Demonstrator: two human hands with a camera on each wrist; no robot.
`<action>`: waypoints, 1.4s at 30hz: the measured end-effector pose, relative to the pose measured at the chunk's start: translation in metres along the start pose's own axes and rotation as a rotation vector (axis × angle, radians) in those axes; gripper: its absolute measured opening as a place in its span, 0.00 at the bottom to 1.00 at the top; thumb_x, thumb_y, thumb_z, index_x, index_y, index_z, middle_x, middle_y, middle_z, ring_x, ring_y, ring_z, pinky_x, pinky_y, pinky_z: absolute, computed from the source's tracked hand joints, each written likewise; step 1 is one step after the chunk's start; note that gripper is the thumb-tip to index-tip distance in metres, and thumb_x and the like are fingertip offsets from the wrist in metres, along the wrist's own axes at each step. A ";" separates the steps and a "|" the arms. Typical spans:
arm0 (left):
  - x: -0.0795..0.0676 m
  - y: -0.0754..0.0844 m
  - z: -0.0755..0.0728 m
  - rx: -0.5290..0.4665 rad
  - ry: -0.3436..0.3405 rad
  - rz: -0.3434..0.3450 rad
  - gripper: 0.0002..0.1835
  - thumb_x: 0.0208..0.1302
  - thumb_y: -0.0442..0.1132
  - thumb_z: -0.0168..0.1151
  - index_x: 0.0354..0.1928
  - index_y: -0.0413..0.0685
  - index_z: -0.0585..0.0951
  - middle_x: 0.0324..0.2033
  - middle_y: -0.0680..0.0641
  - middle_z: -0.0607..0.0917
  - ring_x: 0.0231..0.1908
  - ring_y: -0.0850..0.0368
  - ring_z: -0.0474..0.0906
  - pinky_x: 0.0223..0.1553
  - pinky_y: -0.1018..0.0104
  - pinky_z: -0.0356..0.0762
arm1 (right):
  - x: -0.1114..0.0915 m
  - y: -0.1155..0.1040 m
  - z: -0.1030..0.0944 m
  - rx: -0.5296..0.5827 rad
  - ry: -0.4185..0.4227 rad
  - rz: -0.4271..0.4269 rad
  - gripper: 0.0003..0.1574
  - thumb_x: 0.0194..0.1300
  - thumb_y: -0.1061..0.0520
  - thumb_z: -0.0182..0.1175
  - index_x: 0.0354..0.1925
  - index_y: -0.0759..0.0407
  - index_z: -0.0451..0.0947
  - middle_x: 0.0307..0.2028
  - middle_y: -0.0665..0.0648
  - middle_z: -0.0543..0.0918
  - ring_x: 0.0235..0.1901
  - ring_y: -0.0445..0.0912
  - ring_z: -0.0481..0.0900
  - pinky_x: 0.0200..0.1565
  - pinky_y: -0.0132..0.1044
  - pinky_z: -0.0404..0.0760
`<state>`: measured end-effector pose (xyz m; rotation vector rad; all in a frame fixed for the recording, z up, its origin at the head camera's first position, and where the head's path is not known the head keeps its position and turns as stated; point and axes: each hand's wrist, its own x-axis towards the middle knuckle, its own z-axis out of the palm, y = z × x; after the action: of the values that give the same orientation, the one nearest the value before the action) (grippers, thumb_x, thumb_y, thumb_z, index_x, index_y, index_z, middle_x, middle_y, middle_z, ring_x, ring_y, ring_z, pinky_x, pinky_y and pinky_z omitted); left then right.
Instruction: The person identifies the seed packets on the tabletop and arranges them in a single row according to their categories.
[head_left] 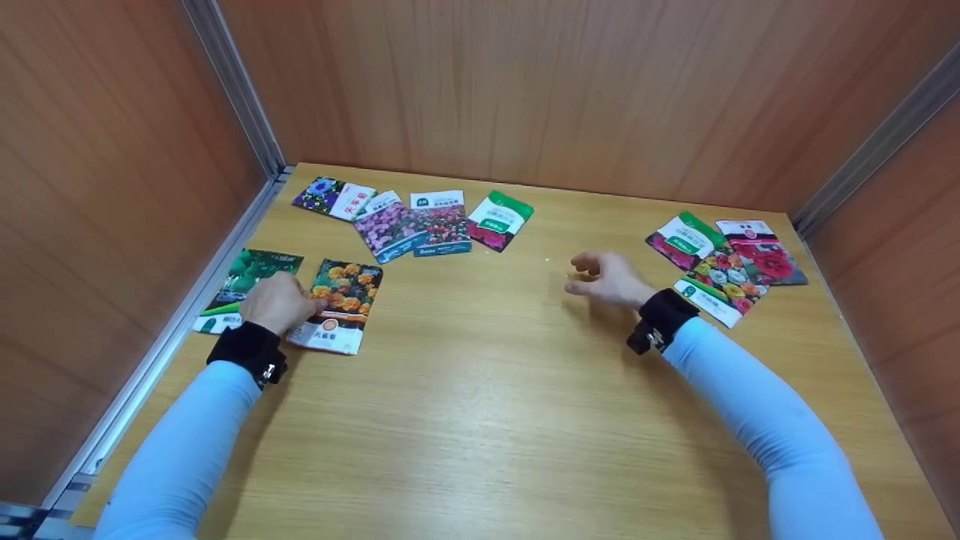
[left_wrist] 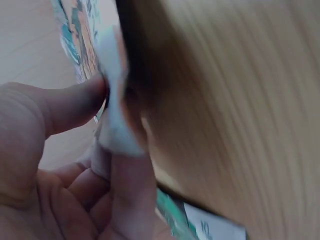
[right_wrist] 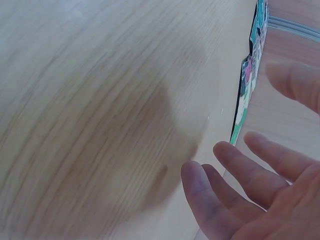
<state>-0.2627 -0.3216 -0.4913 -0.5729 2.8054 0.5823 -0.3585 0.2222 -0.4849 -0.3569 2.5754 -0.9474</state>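
At the left of the table my left hand (head_left: pixel 276 304) pinches the edge of a seed packet with orange flowers (head_left: pixel 346 292). In the left wrist view the thumb (left_wrist: pixel 80 102) and a finger press the packet's pale edge (left_wrist: pixel 116 120) between them. Under and beside this hand lies a green seed packet (head_left: pixel 259 271), partly covered by it. My right hand (head_left: pixel 609 279) hovers over the table at the right of centre, fingers loosely bent and apart, holding nothing. The right wrist view shows its spread fingers (right_wrist: pixel 245 175) above bare wood.
Along the back lie a blue-flower packet (head_left: pixel 322 196), a purple-flower packet (head_left: pixel 388 225), a red-flower packet (head_left: pixel 441 225) and a green-topped packet (head_left: pixel 501 219). At the right, a mixed-flower packet (head_left: pixel 726 277) overlaps its neighbours. Wooden panels (head_left: pixel 525 90) enclose the table.
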 end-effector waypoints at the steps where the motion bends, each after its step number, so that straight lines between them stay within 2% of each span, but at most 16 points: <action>1: 0.000 -0.002 0.000 0.018 0.009 -0.004 0.21 0.76 0.55 0.73 0.36 0.42 0.86 0.31 0.44 0.82 0.37 0.45 0.79 0.38 0.57 0.70 | 0.000 0.001 0.000 0.006 -0.001 0.002 0.43 0.79 0.48 0.72 0.81 0.63 0.71 0.77 0.69 0.78 0.78 0.66 0.74 0.82 0.63 0.71; 5: 0.003 -0.010 -0.001 0.046 0.056 0.008 0.22 0.75 0.53 0.74 0.38 0.38 0.88 0.32 0.41 0.83 0.36 0.43 0.79 0.38 0.56 0.74 | -0.001 0.001 0.001 0.017 0.001 0.004 0.41 0.79 0.49 0.71 0.80 0.64 0.71 0.77 0.69 0.78 0.78 0.66 0.75 0.82 0.63 0.70; 10: 0.004 -0.010 -0.002 0.079 0.127 0.040 0.23 0.75 0.50 0.74 0.43 0.31 0.88 0.35 0.36 0.85 0.37 0.41 0.80 0.40 0.50 0.80 | -0.002 0.000 0.002 0.006 0.009 -0.025 0.42 0.78 0.49 0.71 0.79 0.67 0.72 0.76 0.72 0.79 0.76 0.67 0.76 0.81 0.63 0.72; 13: 0.005 -0.008 -0.002 0.098 0.132 0.039 0.26 0.75 0.50 0.73 0.52 0.28 0.88 0.40 0.32 0.87 0.40 0.38 0.82 0.44 0.44 0.84 | -0.003 0.002 0.002 0.007 0.007 -0.026 0.42 0.78 0.49 0.72 0.79 0.67 0.72 0.76 0.72 0.79 0.76 0.67 0.76 0.81 0.62 0.72; 16: 0.006 -0.005 -0.002 0.115 0.122 0.035 0.27 0.77 0.49 0.72 0.56 0.27 0.86 0.44 0.30 0.87 0.42 0.37 0.82 0.48 0.42 0.86 | -0.004 0.004 0.002 0.009 -0.002 -0.007 0.42 0.79 0.49 0.71 0.79 0.65 0.72 0.76 0.70 0.79 0.76 0.66 0.76 0.81 0.63 0.71; 23: 0.003 -0.005 -0.003 0.179 0.141 0.059 0.23 0.77 0.47 0.72 0.50 0.28 0.86 0.38 0.33 0.86 0.36 0.39 0.83 0.42 0.44 0.87 | -0.005 0.007 0.003 0.022 -0.015 0.024 0.40 0.79 0.49 0.71 0.79 0.62 0.73 0.75 0.68 0.80 0.75 0.64 0.76 0.81 0.62 0.72; 29: -0.002 -0.001 -0.005 0.257 0.185 0.074 0.22 0.75 0.47 0.74 0.48 0.29 0.86 0.32 0.35 0.84 0.31 0.40 0.82 0.34 0.50 0.82 | -0.006 0.005 0.004 0.023 -0.018 0.024 0.39 0.80 0.49 0.70 0.79 0.61 0.73 0.74 0.67 0.80 0.74 0.63 0.76 0.81 0.62 0.72; 33: -0.006 0.007 -0.005 0.273 0.209 0.068 0.20 0.74 0.47 0.73 0.40 0.32 0.88 0.27 0.39 0.81 0.28 0.43 0.80 0.30 0.55 0.77 | -0.006 0.005 0.004 0.015 -0.022 0.010 0.39 0.80 0.48 0.70 0.79 0.61 0.73 0.75 0.67 0.80 0.74 0.64 0.76 0.81 0.63 0.72; 37: -0.004 0.022 -0.007 0.239 0.224 0.099 0.23 0.75 0.54 0.70 0.35 0.37 0.84 0.26 0.42 0.79 0.28 0.45 0.78 0.28 0.54 0.75 | -0.007 0.005 0.003 0.004 0.010 -0.018 0.39 0.80 0.48 0.70 0.79 0.63 0.73 0.75 0.69 0.80 0.76 0.66 0.76 0.81 0.64 0.72; 39: -0.001 0.031 -0.008 0.210 0.225 0.118 0.25 0.76 0.56 0.69 0.35 0.38 0.83 0.27 0.42 0.80 0.28 0.45 0.79 0.29 0.53 0.76 | -0.008 0.005 0.003 -0.008 0.030 -0.030 0.39 0.79 0.48 0.71 0.78 0.63 0.74 0.75 0.69 0.80 0.76 0.66 0.76 0.80 0.65 0.73; 42: 0.005 0.046 -0.010 0.161 0.214 0.134 0.26 0.76 0.57 0.68 0.45 0.36 0.82 0.34 0.38 0.84 0.35 0.41 0.83 0.33 0.49 0.82 | -0.008 0.004 0.003 -0.020 0.051 -0.042 0.39 0.78 0.48 0.71 0.77 0.63 0.75 0.74 0.70 0.81 0.75 0.67 0.77 0.79 0.65 0.74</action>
<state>-0.2879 -0.2887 -0.4688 -0.4411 3.0742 0.3313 -0.3508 0.2262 -0.4870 -0.3982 2.6348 -0.9581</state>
